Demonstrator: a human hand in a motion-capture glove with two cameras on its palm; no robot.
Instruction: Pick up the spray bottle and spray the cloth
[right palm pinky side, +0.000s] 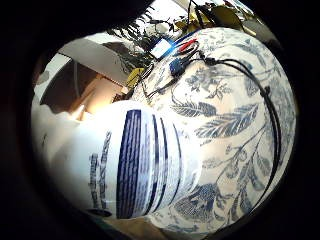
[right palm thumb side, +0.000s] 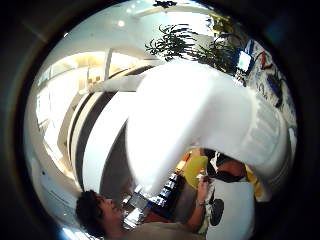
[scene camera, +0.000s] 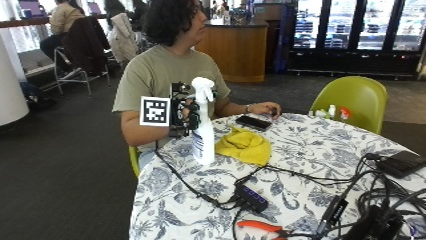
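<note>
Round the worktop (scene camera: 313, 150) goes a blue-and-white leaf-patterned cloth, with dark floor and a wooden counter behind. Up in the air now is the white plastic spray bottle with a blue label (scene camera: 202, 131), upright, its base just above the worktop's near edge. The black-gloved right hand (scene camera: 184, 114) has its grip curled round the bottle's neck, below the trigger head. Just beside the bottle lies the crumpled yellow cloth (scene camera: 245, 145), flat on the worktop. The little-finger palm view is filled by the bottle's labelled body (right palm pinky side: 127, 165); the thumb-side view by its white head (right palm thumb side: 200, 115). The bare left hand (scene camera: 265, 108) rests beside a black phone (scene camera: 253, 122).
</note>
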